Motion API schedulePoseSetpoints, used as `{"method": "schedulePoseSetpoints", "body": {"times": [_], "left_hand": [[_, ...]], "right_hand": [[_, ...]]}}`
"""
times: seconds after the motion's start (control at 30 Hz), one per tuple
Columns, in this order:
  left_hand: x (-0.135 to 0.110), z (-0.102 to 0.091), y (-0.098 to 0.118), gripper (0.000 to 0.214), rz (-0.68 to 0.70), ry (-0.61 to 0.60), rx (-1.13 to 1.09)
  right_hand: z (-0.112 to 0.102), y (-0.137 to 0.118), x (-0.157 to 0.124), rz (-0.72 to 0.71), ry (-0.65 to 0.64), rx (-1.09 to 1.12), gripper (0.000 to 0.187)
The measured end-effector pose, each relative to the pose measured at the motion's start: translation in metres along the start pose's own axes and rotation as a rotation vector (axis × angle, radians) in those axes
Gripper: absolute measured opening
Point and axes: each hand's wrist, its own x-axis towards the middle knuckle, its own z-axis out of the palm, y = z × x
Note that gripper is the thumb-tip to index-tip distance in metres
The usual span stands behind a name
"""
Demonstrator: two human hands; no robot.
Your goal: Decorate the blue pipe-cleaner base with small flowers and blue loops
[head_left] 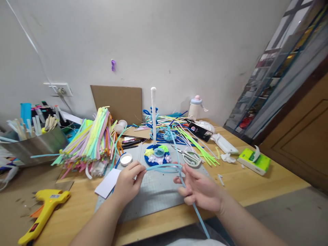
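Pipe cleaners (153,168) drawn between two grips

The person's left grip (130,182), thumb and fingers together, is clamped on one end of the light-blue pipe cleaners. The right grip (201,186) pinches their other end, where a long strand (201,222) crosses and runs down past the curled fingers toward the bench's near edge. Both grips are above a grey mat (138,206) on the wooden bench (246,188). Just beyond them stands a white post (154,118) behind a round blue base (148,162) with small flowers. Scissors (191,158) lie just past the right grip. A white card (107,183) is beside the left grip; farther left lies a yellow glue gun (50,203). Well right of the right grip sits a tissue pack (252,163).
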Motion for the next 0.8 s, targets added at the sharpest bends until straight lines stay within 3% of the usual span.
{"method": "schedulePoseSetpoints", "body": {"times": [0.47,0.63,0.8], "left_hand": [[0.002,-0.002,-0.001,0.018,0.02,0.005,-0.029],[0.002,-0.001,0.0,0.02,0.008,-0.008,-0.082],[0.002,0.0,0.002,0.018,-0.003,-0.025,-0.11]], "right_hand": [[-0.023,-0.003,-0.003,-0.13,0.0,0.178,0.011],[-0.031,-0.002,-0.003,-0.268,0.051,0.166,0.023],[-0.022,0.01,0.007,-0.481,0.109,0.084,0.03]]}}
